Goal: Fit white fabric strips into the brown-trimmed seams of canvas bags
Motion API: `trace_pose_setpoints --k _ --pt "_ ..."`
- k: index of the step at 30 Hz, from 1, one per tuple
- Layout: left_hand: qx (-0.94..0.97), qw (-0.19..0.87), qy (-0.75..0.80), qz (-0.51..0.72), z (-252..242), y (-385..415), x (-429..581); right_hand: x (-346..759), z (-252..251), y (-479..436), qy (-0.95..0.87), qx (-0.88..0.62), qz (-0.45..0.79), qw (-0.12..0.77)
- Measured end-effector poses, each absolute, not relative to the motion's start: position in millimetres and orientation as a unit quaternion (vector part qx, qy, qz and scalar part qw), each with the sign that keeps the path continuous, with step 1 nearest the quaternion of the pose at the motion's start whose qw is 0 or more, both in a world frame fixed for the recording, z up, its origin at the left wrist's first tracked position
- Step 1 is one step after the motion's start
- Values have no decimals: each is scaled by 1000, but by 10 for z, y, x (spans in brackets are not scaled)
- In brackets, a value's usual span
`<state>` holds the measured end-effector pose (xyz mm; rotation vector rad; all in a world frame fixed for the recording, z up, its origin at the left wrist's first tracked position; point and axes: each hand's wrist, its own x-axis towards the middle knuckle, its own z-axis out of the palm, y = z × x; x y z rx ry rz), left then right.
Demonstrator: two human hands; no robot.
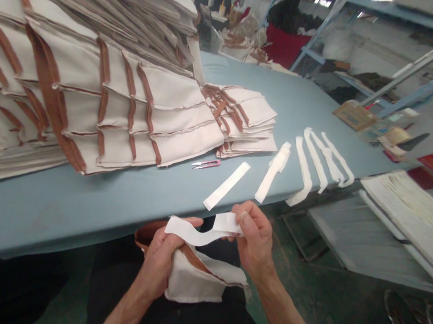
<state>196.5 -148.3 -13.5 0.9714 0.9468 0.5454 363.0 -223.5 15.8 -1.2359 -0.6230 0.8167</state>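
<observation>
— What is held by the hands?
— A white strip is stretched between them, just below the near edge of the tabletop. One end is pinched by the right hand between thumb and fingers. The other end is pressed down under the thumb of the left hand.
— Is anything else gripped?
— A cream bag with brown trim is clutched in the curled fingers of the left hand, at 6 o'clock from the strip, over the lap.
— What is laid on the tabletop?
— Pink snips are seen at 12 o'clock from the hands. Loose strips are spread from 12 towards 2 o'clock, some hanging over the edge. A big stack of such bags is piled at 10 o'clock, and a small stack is set just beside it, behind the snips.
— And farther off?
— A box is seen at 2 o'clock, past the tabletop's edge. What it rests on cannot be told.
</observation>
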Motion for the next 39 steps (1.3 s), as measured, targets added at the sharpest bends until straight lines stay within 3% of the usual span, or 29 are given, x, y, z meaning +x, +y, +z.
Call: trace_pose_setpoints --k 7,14,18,23,31,39 --pt "451 755 413 237 -168 -1513 2031 3499 128 -2244 -346 -636 424 544" --pt "528 720 392 224 -27 -1476 2052 3468 136 -2181 -418 -771 272 394" --pt "583 691 375 203 92 -1514 2032 3471 174 -2161 -455 -761 304 348" --pt "625 641 412 168 44 -1592 1951 3494 192 -2196 -499 -709 342 362" --pt "600 663 426 139 -12 -1597 1905 3552 141 -2236 -577 -625 309 426" --pt "575 688 415 152 -90 -1623 1910 3498 130 -2234 -522 -548 401 516"
